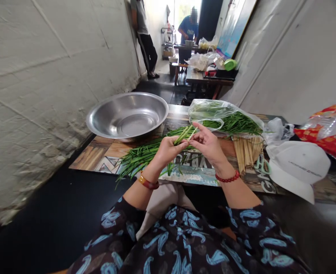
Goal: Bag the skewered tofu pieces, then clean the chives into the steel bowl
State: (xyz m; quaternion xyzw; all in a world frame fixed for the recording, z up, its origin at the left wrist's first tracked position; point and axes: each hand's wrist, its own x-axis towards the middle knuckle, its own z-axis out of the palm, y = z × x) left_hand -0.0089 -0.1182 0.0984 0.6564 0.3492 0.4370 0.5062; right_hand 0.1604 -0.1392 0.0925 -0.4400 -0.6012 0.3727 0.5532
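Note:
My left hand (169, 149) is closed round a few garlic chives, with their pale stem ends sticking up past the fingers. Close beside it, my right hand (209, 146) pinches one pale chive stem (193, 133) between thumb and fingers, its index finger raised. The two thumbs nearly meet. Under and left of my hands, a loose heap of green garlic chives (139, 155) spreads over the patterned table (85, 154). Behind the right hand lies a clear plastic bag (204, 108) with more chives (239, 123) spilling from its open side.
A wide steel basin (128, 118) stands at the table's back left. To the right are wooden skewers (246, 152), green-handled scissors (262, 166), a white cap (299, 167) and a red-and-clear package (324, 129). Farther back, a person (189, 28) works at another table; another person (145, 38) stands by the wall.

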